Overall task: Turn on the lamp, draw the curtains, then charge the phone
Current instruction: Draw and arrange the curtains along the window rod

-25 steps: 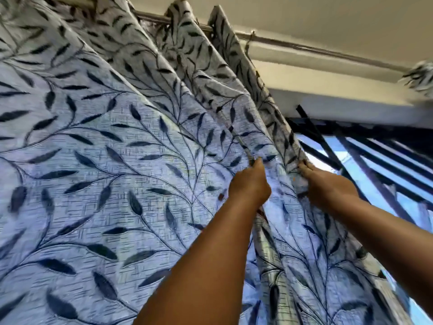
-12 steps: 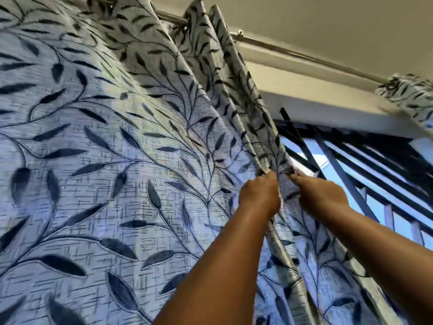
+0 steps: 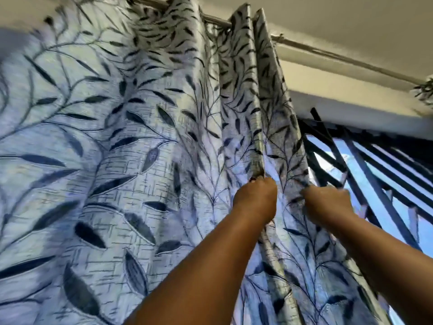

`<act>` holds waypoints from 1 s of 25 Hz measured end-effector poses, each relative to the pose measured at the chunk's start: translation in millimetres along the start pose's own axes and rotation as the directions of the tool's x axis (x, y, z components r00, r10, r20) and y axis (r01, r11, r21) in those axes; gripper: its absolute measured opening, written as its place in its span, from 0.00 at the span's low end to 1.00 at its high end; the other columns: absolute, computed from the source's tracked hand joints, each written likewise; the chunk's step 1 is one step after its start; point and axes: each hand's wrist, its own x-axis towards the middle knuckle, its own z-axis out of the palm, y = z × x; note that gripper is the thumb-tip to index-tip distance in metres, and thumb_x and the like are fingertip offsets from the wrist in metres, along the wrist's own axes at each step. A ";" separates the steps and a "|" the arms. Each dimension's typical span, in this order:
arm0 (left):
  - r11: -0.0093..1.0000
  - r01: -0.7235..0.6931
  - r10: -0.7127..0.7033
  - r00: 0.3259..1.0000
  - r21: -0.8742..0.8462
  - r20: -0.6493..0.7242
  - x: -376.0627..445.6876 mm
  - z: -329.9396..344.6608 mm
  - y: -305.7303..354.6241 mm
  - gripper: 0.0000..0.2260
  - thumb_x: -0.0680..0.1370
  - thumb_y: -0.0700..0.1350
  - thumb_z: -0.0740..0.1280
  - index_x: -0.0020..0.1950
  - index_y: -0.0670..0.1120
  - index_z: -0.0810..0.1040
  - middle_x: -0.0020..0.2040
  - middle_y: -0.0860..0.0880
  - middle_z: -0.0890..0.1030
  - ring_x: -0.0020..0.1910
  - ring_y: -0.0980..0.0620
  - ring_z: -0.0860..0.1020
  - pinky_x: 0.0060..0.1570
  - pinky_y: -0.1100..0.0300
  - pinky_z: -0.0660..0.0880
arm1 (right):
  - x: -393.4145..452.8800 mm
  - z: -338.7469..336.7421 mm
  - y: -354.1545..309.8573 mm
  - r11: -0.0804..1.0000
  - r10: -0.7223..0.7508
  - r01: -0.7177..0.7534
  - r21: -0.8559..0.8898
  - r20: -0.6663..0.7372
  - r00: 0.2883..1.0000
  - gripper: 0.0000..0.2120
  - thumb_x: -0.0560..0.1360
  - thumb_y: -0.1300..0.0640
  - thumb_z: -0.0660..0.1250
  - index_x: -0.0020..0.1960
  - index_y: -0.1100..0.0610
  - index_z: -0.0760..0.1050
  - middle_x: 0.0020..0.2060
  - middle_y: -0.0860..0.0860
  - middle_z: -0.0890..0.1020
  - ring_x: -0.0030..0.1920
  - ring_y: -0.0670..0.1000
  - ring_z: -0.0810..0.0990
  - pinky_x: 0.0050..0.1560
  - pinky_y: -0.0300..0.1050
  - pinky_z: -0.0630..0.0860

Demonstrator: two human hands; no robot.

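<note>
A pale blue curtain [image 3: 131,174] printed with dark leaves hangs from a metal rod [image 3: 332,55] and fills the left and middle of the view. My left hand [image 3: 256,198] is closed on one of its folds. My right hand [image 3: 328,205] grips the curtain's free right edge, beside the bare window. Both arms reach up and forward. A second curtain of the same print [image 3: 425,90] is bunched at the rod's far right end. No lamp or phone is in view.
Behind the curtain's edge is a window [image 3: 384,179] with dark metal bars and bright sky. A white beam [image 3: 365,113] runs above it, under the cream ceiling [image 3: 339,17].
The curtain's folds and both hands have shifted right across the window, and the view has tilted. My two hands are a little farther apart than half a second ago.
</note>
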 end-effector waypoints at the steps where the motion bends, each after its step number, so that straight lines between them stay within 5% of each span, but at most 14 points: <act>1: 1.000 -0.015 0.016 1.000 -0.016 0.013 -11.5 -13.1 -5.6 0.15 0.76 0.35 0.61 0.63 0.40 0.69 0.58 0.39 0.75 0.53 0.36 0.76 0.45 0.47 0.72 | -4.9 -14.7 -9.7 1.000 0.006 -0.005 -0.021 0.049 0.999 0.15 0.74 0.53 0.59 0.60 0.47 0.74 0.64 0.54 0.74 0.68 0.63 0.66 0.65 0.64 0.64; 4: 0.994 -0.090 0.087 0.995 -0.060 -0.047 -49.1 -54.0 -18.6 0.15 0.75 0.39 0.62 0.62 0.44 0.68 0.58 0.42 0.74 0.48 0.36 0.77 0.39 0.51 0.69 | -18.7 -63.3 -38.7 0.994 0.069 -0.078 0.075 0.107 0.992 0.22 0.76 0.43 0.55 0.68 0.46 0.68 0.75 0.54 0.60 0.74 0.65 0.51 0.68 0.70 0.52; 9: 0.987 -0.130 0.090 0.933 -0.094 -0.348 -96.3 -126.8 -50.5 0.17 0.75 0.50 0.62 0.63 0.48 0.72 0.58 0.44 0.79 0.54 0.40 0.77 0.46 0.51 0.71 | -43.8 -140.7 -94.3 0.925 0.167 -0.133 0.356 -0.066 0.984 0.28 0.76 0.36 0.51 0.71 0.48 0.63 0.77 0.55 0.51 0.76 0.62 0.47 0.70 0.68 0.49; 12: 0.996 0.011 0.022 0.928 0.087 -0.371 -109.7 -163.1 -90.6 0.23 0.75 0.52 0.61 0.68 0.45 0.70 0.69 0.43 0.72 0.68 0.40 0.67 0.64 0.49 0.64 | -59.1 -174.1 -126.4 0.869 0.181 -0.042 0.494 -0.238 0.954 0.24 0.77 0.40 0.52 0.69 0.50 0.67 0.75 0.56 0.61 0.74 0.61 0.58 0.70 0.63 0.56; 16: 0.955 0.207 -0.111 0.915 0.214 -0.388 -124.7 -194.2 -143.7 0.29 0.77 0.56 0.58 0.75 0.46 0.60 0.78 0.43 0.56 0.76 0.41 0.53 0.73 0.44 0.47 | -81.0 -203.0 -170.6 0.803 0.081 0.124 0.584 -0.313 0.946 0.27 0.75 0.37 0.56 0.65 0.54 0.70 0.65 0.58 0.72 0.65 0.61 0.70 0.61 0.55 0.68; 21: 0.812 0.517 -0.392 0.827 0.271 -0.403 -157.1 -211.6 -184.0 0.39 0.76 0.68 0.49 0.78 0.46 0.42 0.78 0.42 0.40 0.76 0.39 0.39 0.69 0.39 0.33 | -125.8 -211.5 -232.1 0.668 -0.034 0.089 0.739 -0.090 0.995 0.47 0.64 0.21 0.52 0.71 0.54 0.62 0.69 0.55 0.69 0.67 0.61 0.69 0.63 0.59 0.68; 23: 0.747 0.612 -0.488 0.770 0.260 -0.410 -170.6 -215.5 -192.9 0.43 0.74 0.70 0.49 0.77 0.46 0.36 0.77 0.41 0.35 0.75 0.36 0.37 0.68 0.35 0.34 | -142.0 -209.1 -252.6 0.632 -0.056 0.037 0.774 -0.001 0.998 0.53 0.61 0.19 0.53 0.74 0.54 0.55 0.71 0.56 0.66 0.68 0.62 0.68 0.64 0.60 0.68; 25: 0.718 0.671 -0.561 0.714 0.183 -0.419 -180.4 -220.4 -198.8 0.45 0.74 0.69 0.55 0.76 0.47 0.31 0.77 0.41 0.33 0.75 0.34 0.39 0.68 0.32 0.43 | -150.1 -207.3 -264.7 0.623 -0.035 0.051 0.781 -0.037 0.999 0.47 0.67 0.28 0.61 0.74 0.55 0.53 0.69 0.58 0.68 0.65 0.63 0.70 0.60 0.57 0.70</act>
